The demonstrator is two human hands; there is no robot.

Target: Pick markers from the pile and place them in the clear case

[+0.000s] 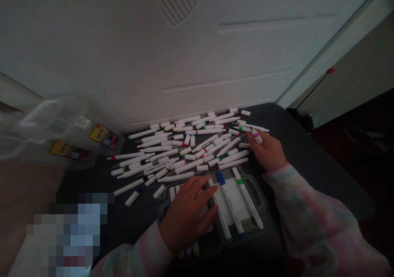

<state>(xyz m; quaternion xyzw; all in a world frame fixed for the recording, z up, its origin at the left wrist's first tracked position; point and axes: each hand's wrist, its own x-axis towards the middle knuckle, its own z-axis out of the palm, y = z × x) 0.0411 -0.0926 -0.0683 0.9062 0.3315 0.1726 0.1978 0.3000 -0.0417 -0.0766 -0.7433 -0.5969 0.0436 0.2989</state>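
Observation:
My right hand (271, 153) is closed around a white marker with a purple band (256, 136), at the right end of a loose heap of markers. Over a clear plastic case (261, 199) lies my left hand (188, 211), its fingers spread and apart. The fingertips are close to a white marker (224, 225) inside the case; whether they touch it I cannot tell. Beside that one lie a blue-capped marker (229, 201) and a green-banded marker (248, 199). More markers in the case's left half are partly hidden beneath my left hand.
Many white markers (191, 176) and loose caps (133, 198) with coloured ends are scattered on the dark table (310, 162). Behind them rises a pale panel (184, 59). Clear plastic containers (92, 145) with yellow labels stand at the left. A blurred-out patch covers the lower left.

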